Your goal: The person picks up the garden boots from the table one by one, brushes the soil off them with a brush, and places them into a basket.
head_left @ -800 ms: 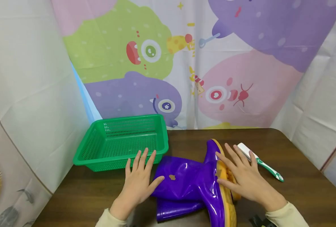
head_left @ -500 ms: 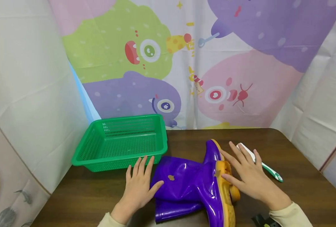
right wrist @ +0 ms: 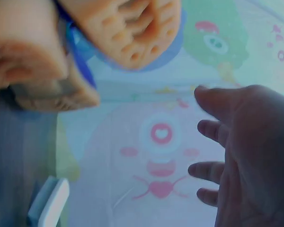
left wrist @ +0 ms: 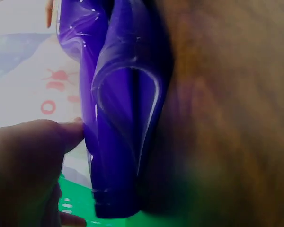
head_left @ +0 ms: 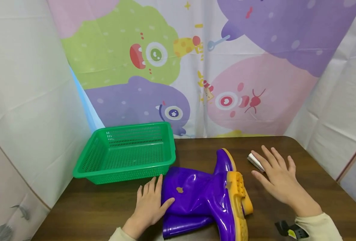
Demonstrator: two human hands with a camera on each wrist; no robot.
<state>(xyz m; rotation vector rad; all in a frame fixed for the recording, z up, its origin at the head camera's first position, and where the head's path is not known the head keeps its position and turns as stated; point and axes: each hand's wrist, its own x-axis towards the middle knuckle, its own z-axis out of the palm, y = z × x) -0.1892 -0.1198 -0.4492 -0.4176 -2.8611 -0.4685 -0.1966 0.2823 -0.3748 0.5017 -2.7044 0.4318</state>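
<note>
Beside the purple boots (head_left: 193, 192) stands a green basket (head_left: 123, 174); left hand (head_left: 149, 203) and right hand (head_left: 280, 180) spread wide.

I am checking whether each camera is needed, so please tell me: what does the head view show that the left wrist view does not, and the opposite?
Only head: the brush, the brown mark on a purple boot, and the right sleeve.

Only left wrist: a look into a boot's open shaft.

Both: purple boot, left grip, basket and printed cloth. The head view shows the whole basket; the left wrist view shows only part of it.
</note>
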